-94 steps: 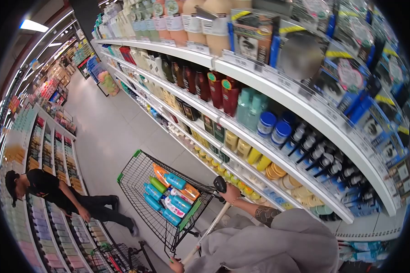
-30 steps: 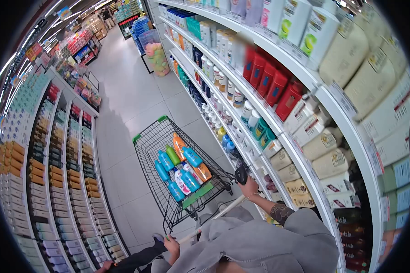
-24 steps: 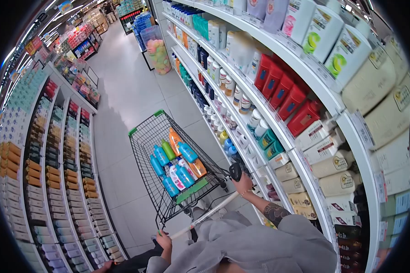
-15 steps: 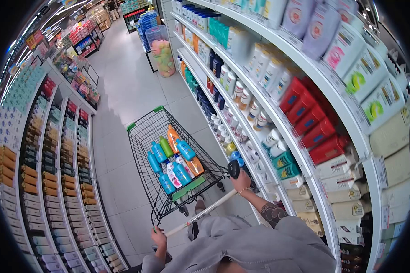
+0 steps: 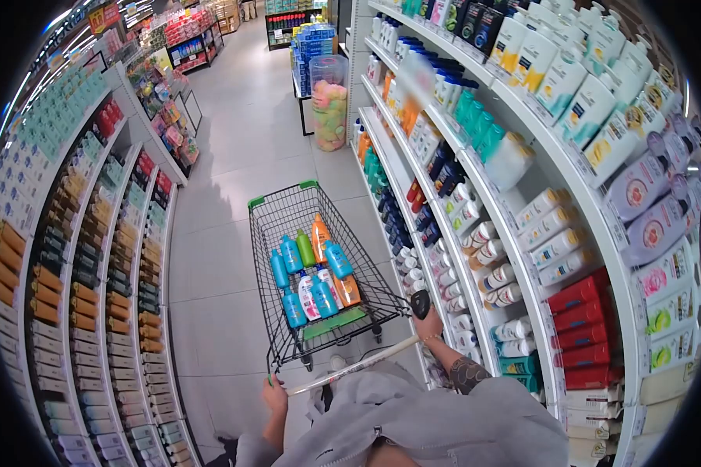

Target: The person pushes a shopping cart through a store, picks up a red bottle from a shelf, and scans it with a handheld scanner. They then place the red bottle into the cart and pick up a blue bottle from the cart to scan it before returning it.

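Note:
A wire shopping cart (image 5: 266,257) with green corner pieces stands in front of me. Its pale handle bar (image 5: 350,367) runs between my hands. My left hand (image 5: 274,395) is closed on the bar's left end. My right hand (image 5: 428,324) is wrapped round the right end, beside a rounded black piece (image 5: 420,304). In the cart lie several blue bottles (image 5: 322,296), a green bottle (image 5: 304,249), an orange bottle (image 5: 320,238) and white-and-pink bottles (image 5: 304,296). An orange pack (image 5: 347,289) lies at the right of the group.
Shelves of bottles (image 5: 557,249) line the right side close to my right arm. More stocked shelves (image 5: 86,296) run along the left. Ahead, a clear bin of colourful puffs (image 5: 329,105) stands by a blue-stacked display (image 5: 313,54). Tiled floor (image 5: 234,140) stretches between them.
The view has turned so that the cart, both hands and the bin sit further right in the picture. Both hands keep their hold on the handle. Different shelf stock shows on the right.

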A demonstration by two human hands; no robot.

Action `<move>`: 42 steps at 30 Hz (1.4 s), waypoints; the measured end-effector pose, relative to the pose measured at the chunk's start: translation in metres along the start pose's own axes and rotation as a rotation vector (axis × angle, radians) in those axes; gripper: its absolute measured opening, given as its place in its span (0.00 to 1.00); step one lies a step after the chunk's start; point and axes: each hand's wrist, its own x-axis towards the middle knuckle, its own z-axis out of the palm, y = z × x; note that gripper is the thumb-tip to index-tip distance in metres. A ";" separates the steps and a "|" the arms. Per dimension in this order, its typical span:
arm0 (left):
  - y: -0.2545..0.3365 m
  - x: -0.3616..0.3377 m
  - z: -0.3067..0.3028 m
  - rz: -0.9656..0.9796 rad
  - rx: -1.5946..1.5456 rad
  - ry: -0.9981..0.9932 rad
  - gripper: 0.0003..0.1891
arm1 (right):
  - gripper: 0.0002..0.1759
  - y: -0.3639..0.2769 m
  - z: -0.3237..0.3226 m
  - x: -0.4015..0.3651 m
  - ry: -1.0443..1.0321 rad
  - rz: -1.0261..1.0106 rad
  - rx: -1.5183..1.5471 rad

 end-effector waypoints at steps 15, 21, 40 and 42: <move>0.096 0.130 0.096 -0.068 0.040 0.056 0.18 | 0.27 -0.104 0.037 0.218 -0.037 -0.061 0.034; 0.148 0.188 0.125 -0.142 -0.069 0.078 0.16 | 0.27 -0.157 0.059 0.302 -0.044 -0.110 0.067; 0.257 0.485 0.124 -0.118 0.081 -0.126 0.30 | 0.33 -0.413 0.131 0.510 -0.172 -0.161 0.048; 0.271 0.519 0.121 -0.192 -0.050 -0.071 0.29 | 0.32 -0.436 0.139 0.518 -0.170 -0.172 0.047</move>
